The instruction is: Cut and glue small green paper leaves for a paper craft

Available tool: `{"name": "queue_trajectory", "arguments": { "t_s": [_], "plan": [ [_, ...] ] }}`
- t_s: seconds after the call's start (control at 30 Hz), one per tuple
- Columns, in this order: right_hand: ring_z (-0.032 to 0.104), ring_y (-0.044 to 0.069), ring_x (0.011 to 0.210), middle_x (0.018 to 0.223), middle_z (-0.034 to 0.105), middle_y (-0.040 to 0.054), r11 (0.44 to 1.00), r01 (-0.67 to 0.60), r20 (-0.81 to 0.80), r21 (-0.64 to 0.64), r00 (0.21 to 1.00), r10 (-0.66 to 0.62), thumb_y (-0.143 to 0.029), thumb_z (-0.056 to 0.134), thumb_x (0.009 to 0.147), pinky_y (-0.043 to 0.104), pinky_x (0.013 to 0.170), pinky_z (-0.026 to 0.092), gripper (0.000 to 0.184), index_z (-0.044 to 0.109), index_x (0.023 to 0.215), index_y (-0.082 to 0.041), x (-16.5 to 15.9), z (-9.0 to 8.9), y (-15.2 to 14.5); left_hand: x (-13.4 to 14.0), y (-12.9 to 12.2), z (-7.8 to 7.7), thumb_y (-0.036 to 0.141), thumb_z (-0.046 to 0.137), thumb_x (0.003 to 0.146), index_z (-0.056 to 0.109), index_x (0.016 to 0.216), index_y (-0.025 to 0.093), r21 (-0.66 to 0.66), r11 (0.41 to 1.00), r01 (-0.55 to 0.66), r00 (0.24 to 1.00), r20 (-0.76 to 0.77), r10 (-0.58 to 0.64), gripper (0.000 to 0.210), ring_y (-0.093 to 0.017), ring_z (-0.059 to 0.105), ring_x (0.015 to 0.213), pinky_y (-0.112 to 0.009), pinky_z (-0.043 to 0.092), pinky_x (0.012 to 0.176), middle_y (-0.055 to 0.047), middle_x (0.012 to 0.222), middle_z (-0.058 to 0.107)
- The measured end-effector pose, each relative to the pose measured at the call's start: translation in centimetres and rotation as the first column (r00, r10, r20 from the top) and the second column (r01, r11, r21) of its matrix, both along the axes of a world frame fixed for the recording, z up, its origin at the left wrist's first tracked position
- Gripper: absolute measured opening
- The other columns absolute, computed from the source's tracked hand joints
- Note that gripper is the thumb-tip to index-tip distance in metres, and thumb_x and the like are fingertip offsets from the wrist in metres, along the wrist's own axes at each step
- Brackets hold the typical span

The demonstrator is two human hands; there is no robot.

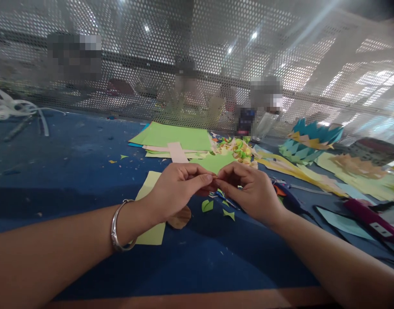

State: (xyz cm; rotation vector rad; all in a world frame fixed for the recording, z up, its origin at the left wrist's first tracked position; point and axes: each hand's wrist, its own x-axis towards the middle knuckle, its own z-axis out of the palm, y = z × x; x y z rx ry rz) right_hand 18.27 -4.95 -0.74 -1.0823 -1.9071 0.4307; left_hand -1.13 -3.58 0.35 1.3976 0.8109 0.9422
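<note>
My left hand (175,186), with a silver bangle at its wrist, meets my right hand (253,193) above the middle of the blue table. Thumb and fingers of both are pinched around something small at the fingertips, mostly hidden by them. Under the left hand lie a pale yellow sheet (151,234) and a round brown paper piece (180,218). Green paper scraps (207,206) and a thin blue tool (228,201), partly covered, rest below the fingertips. Just beyond the hands are a green sheet (216,162) and a pale pink strip (177,153).
Stacked green paper (180,135) lies at the back, beside a heap of curled scraps (238,148). At right are teal zigzag-cut paper (312,137), a dark blue glue gun (290,195), and a purple power strip (370,219) with cables. A perforated metal screen (151,64) closes the far side.
</note>
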Motion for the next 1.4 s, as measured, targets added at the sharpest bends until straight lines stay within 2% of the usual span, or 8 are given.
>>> {"name": "queue_trajectory", "arguments": {
  "t_s": [0.57,0.83,1.0,1.17,1.4],
  "plan": [
    [0.053,0.010,0.058,0.069,0.059,-0.0017,1.000,-0.018,-0.004,-0.022,1.000,0.018,-0.026,0.070,0.086,0.023,0.051,0.043,0.009,0.063,0.086,-0.019,0.0,0.2,-0.3,0.0,0.1,0.0,0.027,0.070,0.081,0.076,0.073,0.017,-0.052,0.999,0.013,1.000,-0.012,-0.013,0.014,-0.016,0.071,0.075,-0.027,0.056,0.076,-0.004,0.075,0.075],
    [0.051,0.009,0.059,0.070,0.056,-0.0029,0.998,-0.063,0.022,-0.027,0.998,0.064,-0.017,0.067,0.085,0.023,0.054,0.043,0.005,0.064,0.087,-0.019,-0.2,0.4,-0.6,0.1,0.1,0.2,0.026,0.068,0.080,0.076,0.071,0.017,-0.123,0.992,0.039,0.998,-0.039,-0.044,0.015,-0.016,0.069,0.072,-0.027,0.054,0.075,-0.005,0.073,0.074],
    [0.051,0.009,0.060,0.071,0.056,-0.0031,0.994,-0.089,0.008,-0.066,0.996,0.090,-0.014,0.067,0.084,0.022,0.055,0.042,0.006,0.063,0.085,-0.019,-0.1,0.5,-0.5,0.0,0.1,0.0,0.027,0.067,0.083,0.073,0.074,0.017,-0.104,0.992,0.073,0.997,-0.030,-0.076,0.014,-0.015,0.068,0.073,-0.027,0.053,0.076,-0.004,0.073,0.072],
    [0.051,0.009,0.056,0.066,0.058,-0.0036,0.984,-0.078,-0.071,-0.159,0.995,0.068,-0.023,0.071,0.085,0.022,0.051,0.041,0.009,0.063,0.083,-0.019,0.2,0.7,-0.1,-0.2,0.4,-0.4,0.025,0.070,0.083,0.073,0.086,0.016,-0.044,0.989,0.143,0.989,0.027,-0.142,0.010,-0.014,0.067,0.080,-0.027,0.051,0.081,-0.004,0.081,0.072],
    [0.054,0.007,0.048,0.064,0.059,-0.0052,0.919,-0.185,-0.271,-0.349,0.958,0.090,-0.032,0.079,0.080,0.018,0.044,0.043,0.022,0.061,0.083,-0.019,0.1,1.0,0.0,-0.2,0.9,-0.8,0.026,0.074,0.082,0.074,0.084,0.015,-0.065,0.985,0.160,0.987,0.010,-0.160,0.011,-0.014,0.070,0.079,-0.024,0.050,0.076,-0.004,0.079,0.074]
  ]
}}
